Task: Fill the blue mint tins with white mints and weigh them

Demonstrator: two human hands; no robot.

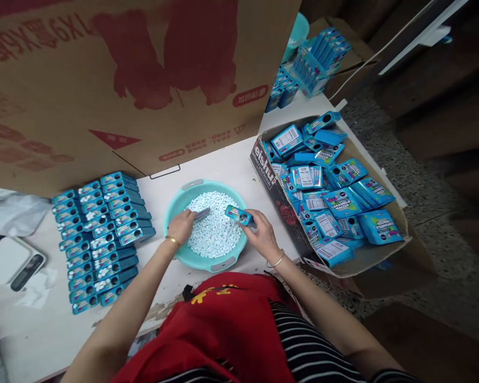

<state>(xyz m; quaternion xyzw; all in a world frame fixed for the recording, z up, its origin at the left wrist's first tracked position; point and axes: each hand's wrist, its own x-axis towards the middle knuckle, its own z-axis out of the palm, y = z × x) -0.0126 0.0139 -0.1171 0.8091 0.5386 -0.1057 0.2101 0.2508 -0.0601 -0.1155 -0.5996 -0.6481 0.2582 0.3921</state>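
A turquoise basin of small white candies stands in front of me. Over its left side, my left hand is closed on a small greyish scoop, whose tip is at the candies. My right hand grips a small blue candy box above the basin's right side, its end with a dark round hole facing up. To the left stand rows of similar blue boxes, some with white candies showing in their openings.
On the right, an open carton holds many jumbled blue boxes. A large brown cardboard box rises behind the basin. At far left are a white scale and a plastic bag. More blue boxes stand at the back right.
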